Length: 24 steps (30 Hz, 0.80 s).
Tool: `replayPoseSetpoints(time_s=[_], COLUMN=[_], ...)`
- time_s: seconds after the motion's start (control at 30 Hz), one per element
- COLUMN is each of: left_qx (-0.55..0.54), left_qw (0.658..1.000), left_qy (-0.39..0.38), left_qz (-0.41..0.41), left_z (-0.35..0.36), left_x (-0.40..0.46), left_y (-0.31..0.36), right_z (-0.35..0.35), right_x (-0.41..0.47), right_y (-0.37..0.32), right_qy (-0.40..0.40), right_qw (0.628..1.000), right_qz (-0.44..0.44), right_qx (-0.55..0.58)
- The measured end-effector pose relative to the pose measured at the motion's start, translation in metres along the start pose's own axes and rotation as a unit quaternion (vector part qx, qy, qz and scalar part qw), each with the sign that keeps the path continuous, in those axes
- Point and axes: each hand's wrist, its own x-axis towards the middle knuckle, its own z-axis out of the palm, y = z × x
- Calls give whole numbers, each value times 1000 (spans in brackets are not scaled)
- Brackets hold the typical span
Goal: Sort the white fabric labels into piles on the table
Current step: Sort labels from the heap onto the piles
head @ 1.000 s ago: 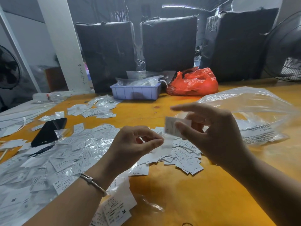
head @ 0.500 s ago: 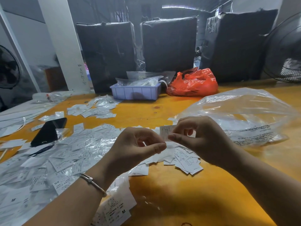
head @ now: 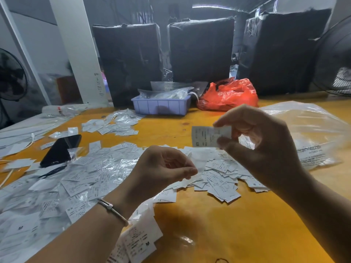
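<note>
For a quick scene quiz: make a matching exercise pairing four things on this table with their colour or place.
Things:
1. phone
2. bag by the tray
3. tray
4. label in the right hand

Descriptions:
a. lilac
b. held up above the table
c. black, lying at the left
d. red

Pairs: 1-c, 2-d, 3-a, 4-b

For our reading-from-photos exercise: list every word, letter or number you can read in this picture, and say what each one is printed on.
"M": label at the bottom edge.
"M": label at far left.
"SX" as it appears: label by the left wrist.
"X": label in the left heap.
"ATTENTION", faintly: clear plastic bag.
Label pinched in the right hand: print too blurred.
Writing on the white post: illegible.
</note>
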Motion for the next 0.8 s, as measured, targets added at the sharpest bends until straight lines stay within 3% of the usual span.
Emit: replayPoseSetpoints(time_s=[0.17, 0.6, 0.8], left_qx=[0, -39, -37], left_qw=[1000, 998, 998], left_qy=[-7, -34, -41], left_qz=[-5, -25, -34], left_z=[0, 1, 2], left_x=[1, 0, 0], left_y=[-1, -2, -1], right_z=[1, -2, 0], right_x=[1, 4, 2], right_y=[5, 17, 17], right_qy=[-42, -87, -108], right_qw=[995, 995, 990], right_qz=[-33, -29, -23], right_qx=[-86, -48, -87])
